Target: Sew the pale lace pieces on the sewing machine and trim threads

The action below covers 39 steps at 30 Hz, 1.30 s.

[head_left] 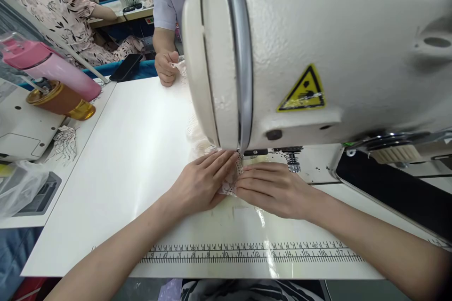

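Note:
My left hand (202,182) lies flat, fingers together, pressing a small piece of patterned light fabric (230,183) onto the white table (141,150). My right hand (275,189) presses the same fabric from the right, its fingertips meeting the left hand's. Both sit just in front of the presser foot, under the head of the cream sewing machine (318,51). The needle is hidden by the machine head. More of the fabric (196,134) trails away behind the machine.
A printed ruler (247,252) runs along the table's near edge. A pink bottle (49,68) and a gold thread cone (60,99) lie at the left. Another person's hand (165,67) rests at the table's far edge by a black phone (126,67). A seated person works at the far left.

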Tool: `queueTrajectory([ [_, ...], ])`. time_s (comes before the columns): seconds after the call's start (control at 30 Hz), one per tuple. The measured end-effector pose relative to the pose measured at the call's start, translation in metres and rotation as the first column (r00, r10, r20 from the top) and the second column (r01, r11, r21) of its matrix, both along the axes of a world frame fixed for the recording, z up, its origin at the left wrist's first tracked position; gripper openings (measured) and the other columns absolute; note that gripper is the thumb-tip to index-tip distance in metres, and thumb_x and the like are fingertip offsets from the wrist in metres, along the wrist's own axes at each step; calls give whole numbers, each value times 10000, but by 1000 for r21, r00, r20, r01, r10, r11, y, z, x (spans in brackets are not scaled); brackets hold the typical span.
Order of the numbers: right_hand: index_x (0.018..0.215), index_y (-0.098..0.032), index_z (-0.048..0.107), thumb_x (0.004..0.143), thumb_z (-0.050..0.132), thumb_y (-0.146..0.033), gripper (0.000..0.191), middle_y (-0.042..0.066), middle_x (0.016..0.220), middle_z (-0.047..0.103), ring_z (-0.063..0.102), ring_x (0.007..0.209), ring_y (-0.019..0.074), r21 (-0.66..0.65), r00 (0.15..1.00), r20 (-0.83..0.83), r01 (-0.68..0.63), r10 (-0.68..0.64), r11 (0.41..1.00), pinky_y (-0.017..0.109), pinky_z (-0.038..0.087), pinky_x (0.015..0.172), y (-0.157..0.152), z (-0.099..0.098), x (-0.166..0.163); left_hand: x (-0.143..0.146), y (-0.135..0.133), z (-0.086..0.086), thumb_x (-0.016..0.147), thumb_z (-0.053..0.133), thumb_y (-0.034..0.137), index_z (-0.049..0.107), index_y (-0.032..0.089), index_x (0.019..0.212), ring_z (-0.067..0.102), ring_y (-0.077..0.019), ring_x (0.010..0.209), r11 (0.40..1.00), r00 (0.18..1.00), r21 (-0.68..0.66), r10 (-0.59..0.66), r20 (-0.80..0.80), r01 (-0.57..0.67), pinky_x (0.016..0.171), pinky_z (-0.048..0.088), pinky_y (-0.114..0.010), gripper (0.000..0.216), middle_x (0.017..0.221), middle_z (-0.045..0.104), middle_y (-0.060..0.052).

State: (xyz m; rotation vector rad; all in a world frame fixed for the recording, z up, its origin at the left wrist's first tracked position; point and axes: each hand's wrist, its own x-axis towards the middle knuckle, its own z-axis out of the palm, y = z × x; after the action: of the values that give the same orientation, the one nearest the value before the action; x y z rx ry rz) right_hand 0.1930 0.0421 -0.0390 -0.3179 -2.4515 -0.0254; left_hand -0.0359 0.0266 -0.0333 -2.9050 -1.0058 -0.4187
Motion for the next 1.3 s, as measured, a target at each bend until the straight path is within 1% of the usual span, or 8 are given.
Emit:
queueTrajectory([
  [0.2, 898, -168, 654, 925, 530, -85, 151, -13, 838, 733, 666, 820, 108, 8, 1000, 18, 25, -26, 1000, 266, 582, 805, -1, 2, 0, 0, 2, 3, 939, 454, 347, 448, 41, 1396, 503, -306, 1305, 1000, 999, -5, -8, -46, 7, 1045, 465, -438, 551, 1390, 550, -164],
  [0.33, 892, -156, 653, 895, 569, -73, 118, -19, 847, 729, 661, 813, 112, 0, 1000, 14, 23, -23, 1000, 263, 579, 801, -3, -1, -3, -4, 6, 8, 958, 417, 379, 472, 81, 1392, 540, -275, 1267, 999, 998, -12, -39, -39, 39, 1068, 431, -424, 529, 1347, 592, -142],
  [0.4, 869, -152, 653, 879, 590, -74, 101, -17, 831, 724, 656, 799, 115, -5, 1000, -4, 17, -17, 1000, 269, 578, 804, -3, -2, -4, -5, 8, 10, 955, 411, 370, 490, 93, 1383, 558, -268, 1241, 998, 998, -22, -55, -42, 54, 1050, 437, -417, 516, 1333, 604, -136],
  [0.5, 837, -161, 653, 889, 583, -95, 110, -14, 782, 709, 643, 774, 109, 9, 999, -34, 19, -18, 1000, 258, 575, 764, -3, -3, -6, -7, 10, 12, 946, 406, 365, 497, 112, 1381, 574, -269, 1206, 998, 997, -27, -58, -54, 57, 985, 463, -409, 511, 1321, 613, -126],
  [0.67, 834, -176, 663, 915, 536, -98, 170, -10, 761, 699, 631, 751, 106, 44, 999, -34, 26, -24, 999, 252, 567, 720, -2, -3, -7, -5, 10, 11, 930, 407, 344, 480, 126, 1392, 587, -266, 1158, 999, 996, -35, -42, -76, 40, 923, 470, -408, 516, 1311, 620, -114],
  [0.93, 836, -192, 675, 930, 510, -110, 207, -14, 743, 684, 610, 744, 103, 58, 999, -22, 50, -49, 997, 255, 558, 744, -1, -5, -6, -2, 8, 12, 900, 441, 310, 474, 138, 1399, 578, -279, 1134, 1000, 994, -8, 7, -113, -8, 903, 458, -421, 529, 1288, 632, -96],
  [1.13, 859, -193, 668, 919, 500, -73, 215, -3, 749, 685, 621, 769, 123, 61, 996, 9, 91, -92, 994, 273, 552, 762, 0, -7, 0, 5, 5, 13, 934, 440, 373, 517, 118, 1362, 598, -274, 1034, 999, 993, 29, 45, -112, -42, 894, 452, -426, 504, 1231, 658, -100],
  [1.3, 872, -193, 651, 915, 477, -40, 235, -4, 761, 678, 625, 796, 120, 57, 991, 58, 118, -121, 991, 271, 533, 776, 1, -9, 5, 8, 4, 11, 931, 455, 377, 504, 121, 1379, 587, -278, 1049, 996, 991, 52, 73, -109, -68, 901, 443, -423, 519, 1214, 664, -104],
])
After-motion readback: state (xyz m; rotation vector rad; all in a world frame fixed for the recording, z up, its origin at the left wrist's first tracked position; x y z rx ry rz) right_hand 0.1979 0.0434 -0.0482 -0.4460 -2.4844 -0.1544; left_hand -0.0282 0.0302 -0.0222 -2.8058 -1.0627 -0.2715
